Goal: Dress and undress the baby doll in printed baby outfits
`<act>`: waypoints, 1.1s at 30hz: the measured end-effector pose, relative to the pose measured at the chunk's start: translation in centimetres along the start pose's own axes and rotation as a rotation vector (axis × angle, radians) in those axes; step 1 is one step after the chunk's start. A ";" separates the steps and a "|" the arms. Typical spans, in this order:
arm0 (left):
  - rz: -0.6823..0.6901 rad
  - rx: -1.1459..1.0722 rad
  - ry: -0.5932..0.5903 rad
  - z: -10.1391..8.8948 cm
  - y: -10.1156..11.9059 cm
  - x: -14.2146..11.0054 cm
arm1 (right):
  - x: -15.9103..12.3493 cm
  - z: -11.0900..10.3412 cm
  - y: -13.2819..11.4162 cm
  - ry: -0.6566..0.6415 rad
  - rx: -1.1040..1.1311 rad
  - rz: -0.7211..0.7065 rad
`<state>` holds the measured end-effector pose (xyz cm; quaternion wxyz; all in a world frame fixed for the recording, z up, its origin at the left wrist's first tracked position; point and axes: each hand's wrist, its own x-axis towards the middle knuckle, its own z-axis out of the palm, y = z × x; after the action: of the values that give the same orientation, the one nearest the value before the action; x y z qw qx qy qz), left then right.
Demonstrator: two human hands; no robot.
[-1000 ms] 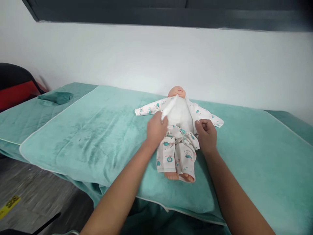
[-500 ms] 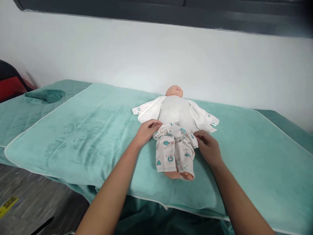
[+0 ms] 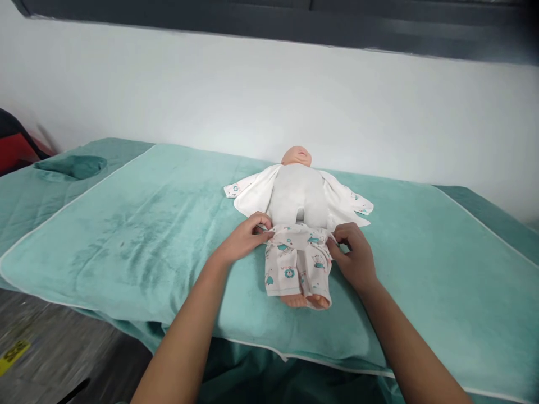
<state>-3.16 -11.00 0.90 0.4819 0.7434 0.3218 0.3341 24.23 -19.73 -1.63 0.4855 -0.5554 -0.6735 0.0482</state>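
Note:
A baby doll (image 3: 296, 155) lies on its back, head toward the wall and feet toward me. Its white printed shirt (image 3: 257, 193) is spread wide at both sides, with the pale cloth torso bare between. Printed baby pants (image 3: 281, 276) cover the legs, their waistband stretched flat across the upper thighs, and the toes stick out below. At the waistband's left end, my left hand (image 3: 246, 238) pinches the cloth between thumb and fingers. My right hand (image 3: 355, 255) grips the opposite end of the waistband the same way.
Under the doll is a light green plush cover (image 3: 126, 235) with white piping, laid over a darker green padded bed. A face hole (image 3: 71, 166) is at the bed's left end. The white wall (image 3: 252, 95) rises directly behind. A red and black object (image 3: 17, 148) stands far left.
The bunched waistband has been pulled out flat and sits slightly lower, showing more of the doll's crotch. Both hands now pinch its ends. The view has shifted slightly.

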 end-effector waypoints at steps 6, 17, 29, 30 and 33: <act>0.074 0.066 0.345 2.4 -0.4 3.0 | 2.0 1.0 -0.1 0.069 -0.048 0.070; -0.188 -0.130 0.488 0.8 -0.6 11.7 | 11.2 3.4 5.7 0.123 0.120 0.388; -0.301 -0.334 0.106 -1.6 -0.5 8.5 | 10.1 3.5 6.2 0.099 0.237 0.219; -0.281 -0.319 0.077 -1.6 -0.5 8.4 | 10.4 3.5 6.2 0.089 0.224 0.235; -0.155 -0.243 0.119 -1.5 -1.0 8.6 | 11.3 3.5 6.3 0.075 0.102 0.280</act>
<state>0.38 -3.05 2.02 0.5726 0.6315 0.3635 0.3758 27.16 -6.71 -0.50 0.5262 -0.6200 -0.5676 0.1287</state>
